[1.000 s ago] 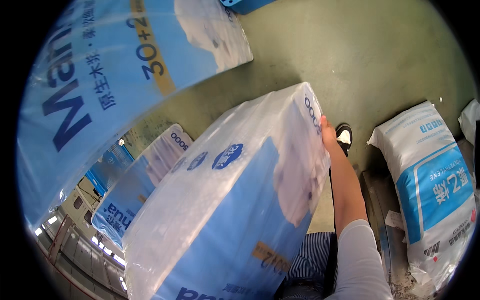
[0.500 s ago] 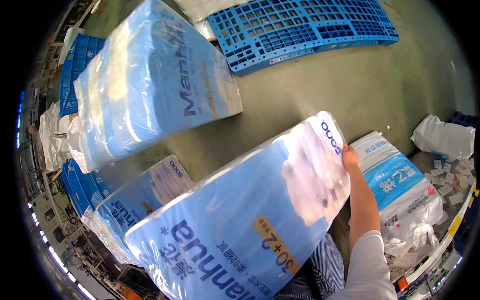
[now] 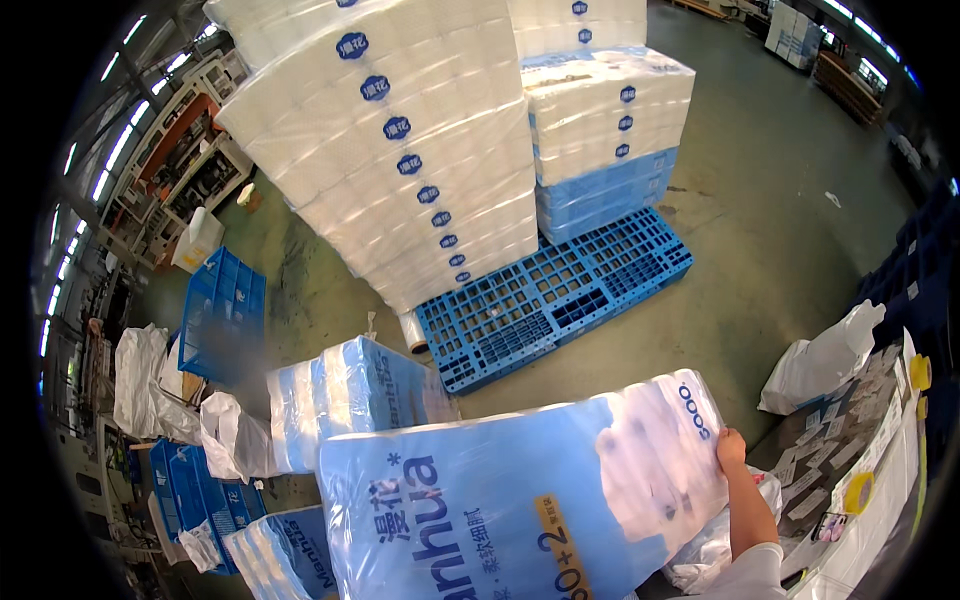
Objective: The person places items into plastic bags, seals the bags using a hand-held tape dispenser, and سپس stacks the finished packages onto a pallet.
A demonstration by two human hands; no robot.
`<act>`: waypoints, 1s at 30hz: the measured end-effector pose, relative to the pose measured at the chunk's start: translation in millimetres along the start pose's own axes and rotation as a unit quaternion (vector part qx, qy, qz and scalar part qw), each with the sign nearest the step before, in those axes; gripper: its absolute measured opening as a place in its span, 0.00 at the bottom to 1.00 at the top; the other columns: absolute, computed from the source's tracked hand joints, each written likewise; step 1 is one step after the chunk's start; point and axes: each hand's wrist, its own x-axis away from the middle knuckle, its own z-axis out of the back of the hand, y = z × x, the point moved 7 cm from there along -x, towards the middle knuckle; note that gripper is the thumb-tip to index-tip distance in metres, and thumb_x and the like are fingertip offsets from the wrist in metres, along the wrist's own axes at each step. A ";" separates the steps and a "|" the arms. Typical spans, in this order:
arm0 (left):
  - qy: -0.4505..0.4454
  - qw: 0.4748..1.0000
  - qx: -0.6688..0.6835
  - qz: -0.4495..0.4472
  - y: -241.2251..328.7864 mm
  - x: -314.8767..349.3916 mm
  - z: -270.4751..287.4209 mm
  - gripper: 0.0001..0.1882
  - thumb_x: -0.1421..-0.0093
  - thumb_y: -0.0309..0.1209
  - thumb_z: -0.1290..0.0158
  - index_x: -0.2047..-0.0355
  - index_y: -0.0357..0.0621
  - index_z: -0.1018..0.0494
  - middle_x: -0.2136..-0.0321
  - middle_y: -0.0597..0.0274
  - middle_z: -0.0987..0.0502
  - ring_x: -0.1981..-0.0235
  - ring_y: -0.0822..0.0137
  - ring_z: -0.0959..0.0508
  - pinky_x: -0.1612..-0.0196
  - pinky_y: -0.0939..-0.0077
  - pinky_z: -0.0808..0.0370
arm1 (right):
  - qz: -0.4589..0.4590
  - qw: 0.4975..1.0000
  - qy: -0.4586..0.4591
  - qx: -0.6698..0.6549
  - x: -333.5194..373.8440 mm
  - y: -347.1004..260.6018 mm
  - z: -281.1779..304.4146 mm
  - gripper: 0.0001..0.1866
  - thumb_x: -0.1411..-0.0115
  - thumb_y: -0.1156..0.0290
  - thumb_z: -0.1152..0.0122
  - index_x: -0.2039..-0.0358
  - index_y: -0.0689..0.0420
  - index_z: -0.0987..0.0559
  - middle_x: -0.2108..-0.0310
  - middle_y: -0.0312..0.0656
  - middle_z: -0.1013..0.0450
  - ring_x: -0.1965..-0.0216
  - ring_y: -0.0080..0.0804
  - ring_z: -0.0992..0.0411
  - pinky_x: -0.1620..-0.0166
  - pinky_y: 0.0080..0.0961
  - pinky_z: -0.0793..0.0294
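A large film-wrapped blue and white pack of toilet paper fills the lower middle, tilted slightly with its right end higher. My right hand grips that right end, its fingers partly hidden by the edge; the bare forearm and a pale sleeve come up from below. My left hand is out of sight. Behind the held pack's left end stands another blue and white pack. A further pack lies lower left, partly covered by the held one.
Ahead, a blue plastic pallet bears a tall white stack of packs and a lower stack. Blue crates and white bags line the left. At right are a white bag and a bench with tape rolls.
The view has tipped up, bringing the stacks on the pallet into sight. The held pack has turned closer to level, with my right hand still on its right end.
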 end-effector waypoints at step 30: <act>-0.295 0.922 -0.230 -0.102 575.6 -97.4 -591.2 0.36 0.36 0.58 0.67 0.46 0.38 0.32 0.54 0.52 0.25 0.50 0.58 0.27 0.44 0.67 0.36 | -0.274 0.924 0.204 -0.172 -247.2 108.3 246.0 0.20 0.36 0.63 0.57 0.61 0.69 0.24 0.61 0.57 0.26 0.59 0.52 0.28 0.55 0.40 0.31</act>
